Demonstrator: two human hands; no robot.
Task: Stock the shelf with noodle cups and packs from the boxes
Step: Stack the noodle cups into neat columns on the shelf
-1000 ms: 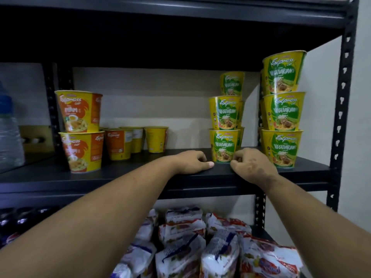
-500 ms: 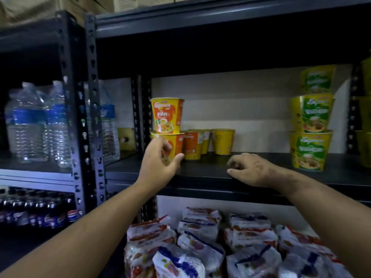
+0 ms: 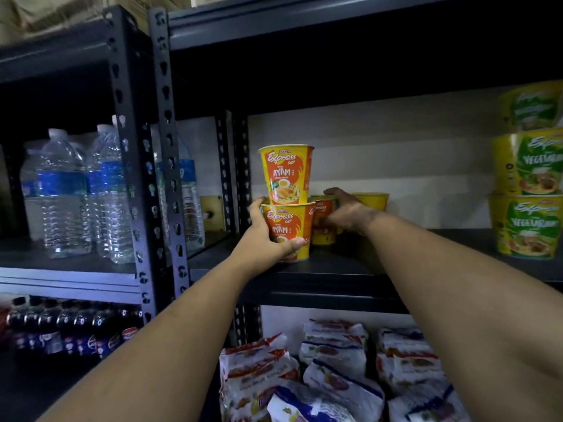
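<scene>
A black metal rack fills the view, its middle shelf carrying the noodle cups. In the bay to the left stand clear water bottles with blue labels, and below them a row of dark soda bottles. On the level under the middle shelf lies a heap of noodle packs in white wrappers with red and blue print. At the far right edge a stack of green vegetarian cups rises three high, the top one blurred.

Near the left post of the shelf stand two orange-and-yellow cups marked Ayam, the upper cup sitting upright on the lower cup. The left hand wraps the lower cup from its left side, thumb across the front near the base and fingers around the rim. Just behind and to the right sits a third orange cup, and the right hand closes over it, fingers curled across its top and side. A plain yellow cup shows behind that hand, partly hidden.
</scene>
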